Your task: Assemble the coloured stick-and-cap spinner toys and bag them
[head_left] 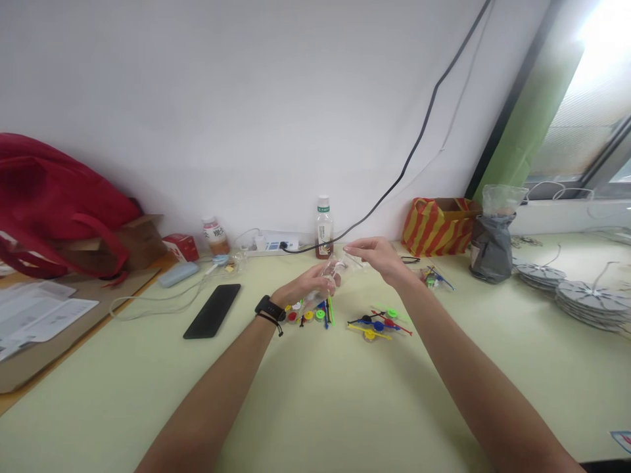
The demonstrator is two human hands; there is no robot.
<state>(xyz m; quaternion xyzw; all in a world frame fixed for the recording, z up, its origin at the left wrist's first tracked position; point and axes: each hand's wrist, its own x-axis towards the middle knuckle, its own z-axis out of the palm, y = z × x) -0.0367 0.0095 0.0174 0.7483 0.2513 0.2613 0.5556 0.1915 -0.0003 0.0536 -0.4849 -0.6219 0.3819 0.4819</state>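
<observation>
My left hand (306, 282), with a black watch on its wrist, grips a crinkled clear plastic bag (338, 269) above the table. Right beside the bag's upper edge, my right hand (378, 255) has thumb and fingers pinched together; what is between them, if anything, is too small to make out. Under the left hand lies a group of small coloured plastic spinners with arrow pointers (308, 315), partly covered by the hand and bag. Nearer the right forearm is a second pile of arrow spinners (378, 326) in yellow, blue, red, black and green.
Beyond my right forearm sits a small bunch of similar pieces (434, 279). A black phone (213, 311) lies left. Along the wall stand a drink bottle (324, 230), a power strip (276, 243) and a striped bag (436, 230). Stacked grey discs (591, 299) are far right.
</observation>
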